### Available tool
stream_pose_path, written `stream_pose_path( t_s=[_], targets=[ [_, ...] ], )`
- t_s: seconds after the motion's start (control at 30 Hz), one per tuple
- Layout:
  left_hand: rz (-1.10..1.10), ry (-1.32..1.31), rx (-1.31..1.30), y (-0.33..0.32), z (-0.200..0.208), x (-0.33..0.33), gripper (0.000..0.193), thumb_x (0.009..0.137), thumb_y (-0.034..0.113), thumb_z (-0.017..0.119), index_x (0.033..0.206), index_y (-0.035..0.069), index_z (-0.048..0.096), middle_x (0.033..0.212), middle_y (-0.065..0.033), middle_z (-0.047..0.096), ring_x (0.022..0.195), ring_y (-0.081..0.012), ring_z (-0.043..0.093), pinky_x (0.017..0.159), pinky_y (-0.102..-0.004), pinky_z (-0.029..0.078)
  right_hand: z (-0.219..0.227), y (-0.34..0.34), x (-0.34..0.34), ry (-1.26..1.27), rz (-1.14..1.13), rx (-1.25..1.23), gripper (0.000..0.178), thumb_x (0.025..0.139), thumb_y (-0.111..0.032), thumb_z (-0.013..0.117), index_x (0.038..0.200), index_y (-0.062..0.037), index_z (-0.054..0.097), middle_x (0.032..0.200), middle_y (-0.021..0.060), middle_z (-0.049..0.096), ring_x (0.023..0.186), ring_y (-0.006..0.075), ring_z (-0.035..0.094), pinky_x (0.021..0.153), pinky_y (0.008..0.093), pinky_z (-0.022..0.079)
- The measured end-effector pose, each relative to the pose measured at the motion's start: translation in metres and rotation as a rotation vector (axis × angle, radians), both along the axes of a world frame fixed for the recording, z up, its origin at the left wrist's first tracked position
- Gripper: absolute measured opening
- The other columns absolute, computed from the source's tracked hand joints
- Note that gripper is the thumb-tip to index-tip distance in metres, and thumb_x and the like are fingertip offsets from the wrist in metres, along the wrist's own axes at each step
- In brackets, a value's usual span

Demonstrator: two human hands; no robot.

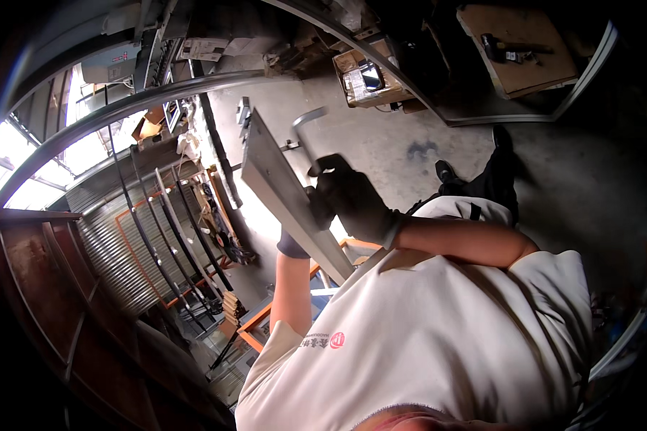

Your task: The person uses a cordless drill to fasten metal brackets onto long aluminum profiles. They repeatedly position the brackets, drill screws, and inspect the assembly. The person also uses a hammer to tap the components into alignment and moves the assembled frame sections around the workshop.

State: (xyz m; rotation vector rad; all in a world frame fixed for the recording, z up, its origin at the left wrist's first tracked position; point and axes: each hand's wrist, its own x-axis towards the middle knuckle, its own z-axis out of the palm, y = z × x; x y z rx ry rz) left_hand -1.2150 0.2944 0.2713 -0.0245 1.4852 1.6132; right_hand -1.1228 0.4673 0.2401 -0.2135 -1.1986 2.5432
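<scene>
Right hand [352, 201] grips a bent rod [305, 141], left hand [292, 246] mostly hidden, hold unclear; shirt [453, 337] bears red logo [337, 340].

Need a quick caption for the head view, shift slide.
Gloved right hand holding a bent metal rod beside a long metal bar, above a concrete floor.

Gloved hands [356, 200], grey metal bar [284, 190], bent rod [304, 145]

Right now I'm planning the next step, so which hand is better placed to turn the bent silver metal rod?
Probably the right: the dark-gloved right hand holds the bent silver metal rod, while the mostly hidden left hand is behind the long grey metal bar.
</scene>
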Motion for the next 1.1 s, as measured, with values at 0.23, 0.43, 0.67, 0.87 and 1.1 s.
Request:
stream_pose_path(
  t_s=[0.23, 0.43, 0.67, 0.87, 1.1],
  targets=[
    [-0.169, 0.01, 0.015, -0.058, -0.031, -0.014, 0.025, 0.105, 0.032, 0.059, 0.115, 0.009, 0.059, 0.095, 0.001, 0.058, 0.08, -0.0109, 0.058, 0.068, -0.024, 0.051, 0.007, 0.01, 0.015, 0.017, 0.043, -0.188, 0.019, 0.11, -0.019, 0.044, 0.119, -0.0046, 0.051, 0.067, 0.0048, 0.06, 0.058, 0.0151, 0.062, 0.058, 0.032, 0.051],
    [0.028, -0.273, 0.122, -0.023, -0.025, 0.004, 0.026, 0.106, 0.039, 0.056, 0.117, 0.016, 0.061, 0.097, 0.0024, 0.059, 0.081, -0.0103, 0.06, 0.065, -0.025, 0.052, 0.014, 0.025, 0.025, -0.026, 0.295, -0.494, 0.021, 0.11, -0.02, 0.045, 0.12, -0.0046, 0.056, 0.071, 0.0077, 0.062, 0.066, 0.0158, 0.066, 0.062, 0.0299, 0.052],
    [0.11, -0.156, 0.016, 0.011, -0.004, 0.024, 0.031, 0.108, 0.045, 0.049, 0.114, 0.016, 0.06, 0.08, 0.0029, 0.054, 0.064, -0.0081, 0.054, 0.048, -0.0241, 0.042, 0.01, 0.029, 0.031, 0.049, 0.352, -0.157, 0.022, 0.112, -0.021, 0.044, 0.119, -0.0029, 0.055, 0.067, 0.0015, 0.06, 0.061, 0.0093, 0.059, 0.059, 0.028, 0.048],
    [-0.115, -0.216, 0.265, 0.024, 0.004, 0.029, 0.029, 0.109, 0.034, 0.052, 0.122, 0.01, 0.061, 0.085, 0.001, 0.056, 0.075, -0.0063, 0.058, 0.056, -0.0249, 0.047, 0.007, 0.024, 0.034, 0.111, 0.309, -0.132, 0.021, 0.112, -0.022, 0.043, 0.117, -0.0037, 0.052, 0.064, 0.0022, 0.06, 0.055, 0.0122, 0.059, 0.057, 0.0274, 0.049],
    [-0.07, -0.211, 0.206, 0.006, 0.016, 0.032, 0.028, 0.109, 0.034, 0.051, 0.119, 0.01, 0.062, 0.082, 0.0002, 0.055, 0.072, -0.0088, 0.057, 0.056, -0.0272, 0.046, 0.005, 0.048, 0.044, 0.06, 0.123, -0.233, 0.02, 0.111, -0.019, 0.042, 0.115, -0.0024, 0.053, 0.066, 0.005, 0.064, 0.059, 0.0142, 0.067, 0.057, 0.0304, 0.054]
  ],
)
